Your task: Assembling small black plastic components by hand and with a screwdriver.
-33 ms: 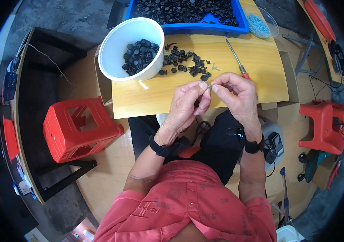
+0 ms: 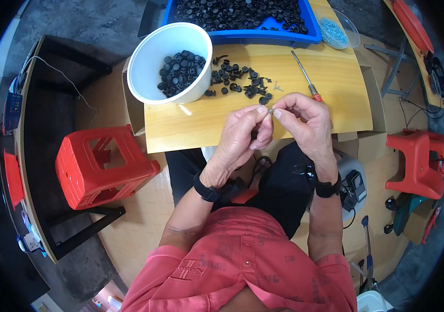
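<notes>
Pinching a tiny piece [image 2: 271, 111], head view: fingers of left hand [image 2: 245, 127] and right hand [image 2: 308, 122] both pressed on it, above counter [image 2: 196, 127] near front edge. Loose black parts [image 2: 254, 82] beyond; white tub [image 2: 146, 65] by left edge, blue tray [image 2: 237, 37] along back edge, screwdriver [image 2: 309, 83] toward right edge.

Hands: two, the left hand [image 2: 238, 132] and the right hand [image 2: 308, 124]
Small pinched piece [image 2: 271, 111]: one
Black wristbands [image 2: 206, 190]: two, one per arm
Yellow tabletop [image 2: 196, 125]: one
White tub [image 2: 145, 62]: one
Blue tray [image 2: 263, 38]: one
Clear round container [image 2: 355, 37]: one
Screwdriver [image 2: 307, 77]: one
Red stools [image 2: 88, 174]: at least two
Loose black parts [image 2: 263, 100] on the tabletop: upward of twenty, though they overlap too much for an exact count
</notes>
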`<state>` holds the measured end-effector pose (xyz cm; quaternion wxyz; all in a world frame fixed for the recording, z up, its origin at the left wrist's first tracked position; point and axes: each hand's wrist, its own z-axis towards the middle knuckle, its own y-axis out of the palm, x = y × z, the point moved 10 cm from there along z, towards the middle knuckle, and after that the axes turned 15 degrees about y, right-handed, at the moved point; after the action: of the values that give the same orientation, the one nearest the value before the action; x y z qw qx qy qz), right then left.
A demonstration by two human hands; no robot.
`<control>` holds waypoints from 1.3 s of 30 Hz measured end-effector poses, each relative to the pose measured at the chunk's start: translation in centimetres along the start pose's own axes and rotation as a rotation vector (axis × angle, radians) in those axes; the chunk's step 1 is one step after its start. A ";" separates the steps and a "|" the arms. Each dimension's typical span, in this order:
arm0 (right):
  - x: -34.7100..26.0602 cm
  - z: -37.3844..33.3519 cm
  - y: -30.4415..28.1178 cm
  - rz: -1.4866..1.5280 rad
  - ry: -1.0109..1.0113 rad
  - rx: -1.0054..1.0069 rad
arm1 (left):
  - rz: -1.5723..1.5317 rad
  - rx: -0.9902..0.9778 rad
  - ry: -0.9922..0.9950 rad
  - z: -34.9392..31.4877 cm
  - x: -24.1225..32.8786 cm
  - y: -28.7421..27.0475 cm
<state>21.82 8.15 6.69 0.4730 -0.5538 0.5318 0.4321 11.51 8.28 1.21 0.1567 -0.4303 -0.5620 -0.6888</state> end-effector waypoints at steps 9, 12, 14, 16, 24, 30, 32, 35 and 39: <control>-0.9 -0.3 -0.1 -0.109 -0.057 0.068 | -0.049 0.095 -0.055 0.2 -0.6 -0.6; -0.7 -0.2 -0.3 -0.139 -0.075 0.084 | 0.002 0.076 0.001 0.3 -0.3 -0.9; -0.7 -0.2 -0.3 -0.133 -0.069 0.087 | 0.034 0.044 0.032 0.4 -0.1 -0.8; -0.6 -0.1 -0.3 -0.128 -0.063 0.089 | 0.067 0.035 0.048 0.4 0.1 -0.7; -0.5 -0.2 -0.1 -0.136 -0.082 0.073 | -0.072 0.072 0.024 0.8 0.0 -0.8; -0.4 -0.2 -0.5 -0.164 -0.069 0.105 | 0.035 0.097 0.050 0.7 0.4 -1.3; -0.3 -0.1 -0.6 -0.157 -0.064 0.104 | 0.072 0.104 0.077 0.7 0.5 -1.7; 0.2 0.0 -0.7 -0.125 -0.026 0.092 | 0.053 0.122 0.079 0.7 0.5 -1.9; 1.2 0.1 -0.6 -0.032 0.053 0.060 | -0.025 0.120 0.052 0.6 0.2 -1.6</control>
<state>22.48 8.04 5.54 0.4821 -0.5592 0.5478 0.3935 10.57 9.41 0.34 0.1883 -0.3952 -0.6032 -0.6667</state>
